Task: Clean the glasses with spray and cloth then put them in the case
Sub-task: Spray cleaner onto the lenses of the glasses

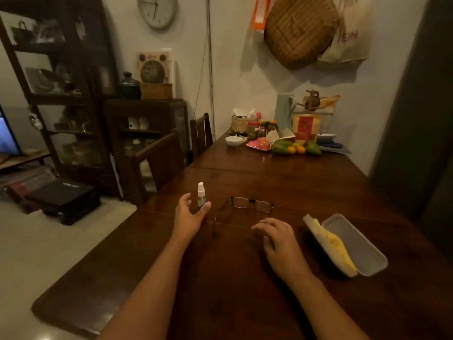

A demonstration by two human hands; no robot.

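Left hand [188, 214]: spread around spray bottle [201, 195], not gripping.
Right hand [279, 239]: loose, flat on bench [245, 290].
Glasses [247, 204]: unfolded (between both hands).

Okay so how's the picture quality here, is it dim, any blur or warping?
Head view: dim, warm indoor light; soft glare on the dark wooden table near the glasses. Wide-angle warping bends the cabinet and table edges. The spray bottle and both hands, left and right, look slightly soft; the yellow cloth in the open case reads clearly.
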